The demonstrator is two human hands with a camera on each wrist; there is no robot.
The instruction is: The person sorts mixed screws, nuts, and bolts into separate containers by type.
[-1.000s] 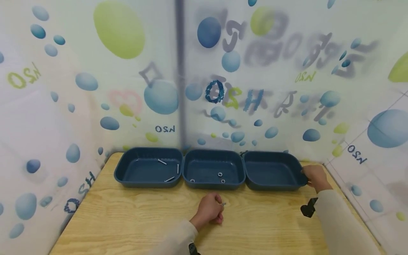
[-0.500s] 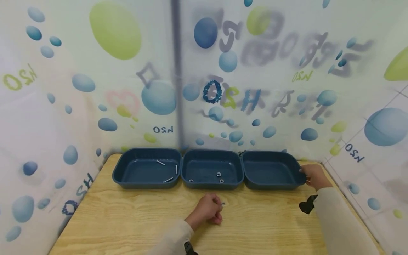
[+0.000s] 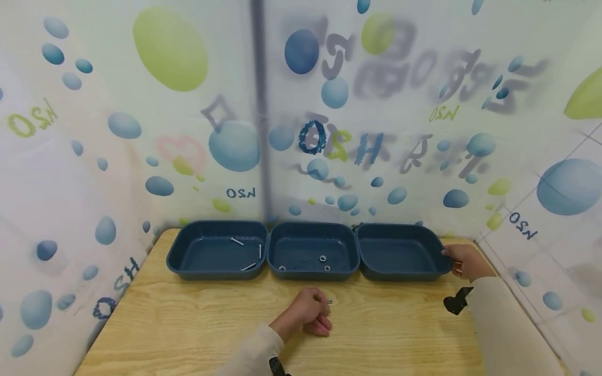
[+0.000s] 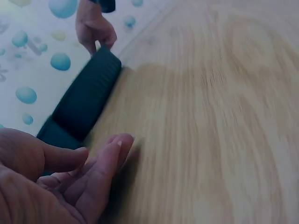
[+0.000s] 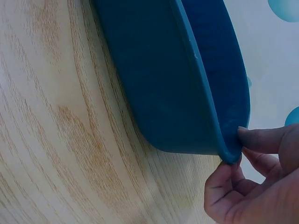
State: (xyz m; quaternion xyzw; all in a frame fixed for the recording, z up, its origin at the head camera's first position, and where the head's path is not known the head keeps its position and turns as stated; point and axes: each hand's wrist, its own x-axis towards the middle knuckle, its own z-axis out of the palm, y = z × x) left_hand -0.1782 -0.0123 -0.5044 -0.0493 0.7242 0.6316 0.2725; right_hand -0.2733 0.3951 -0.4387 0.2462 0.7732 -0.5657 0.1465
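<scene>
In the head view, my left hand (image 3: 305,310) hovers over the front middle of the table. A small silver bolt (image 3: 330,301) sticks out at its fingertips, pinched there; most of it is hidden by the fingers. In the left wrist view the thumb and fingers come together, and the bolt cannot be seen. My right hand (image 3: 467,261) pinches the right end rim of the right blue tray (image 3: 404,275), thumb inside and fingers outside, as the right wrist view shows (image 5: 224,156).
The middle blue tray (image 3: 305,275) contains three nuts, one nut (image 3: 322,258) near its centre. Three bolts lie in the left blue tray (image 3: 211,275), such as a bolt (image 3: 237,241). The trays stand side by side along the wooden table's (image 3: 211,324) back edge, before a patterned curtain (image 3: 226,78).
The left hand's lower fingers have spread slightly outward while the bolt stays at its fingertips. The right hand keeps its hold on the tray's rim, its fingers shifting slightly; the trays stay put.
</scene>
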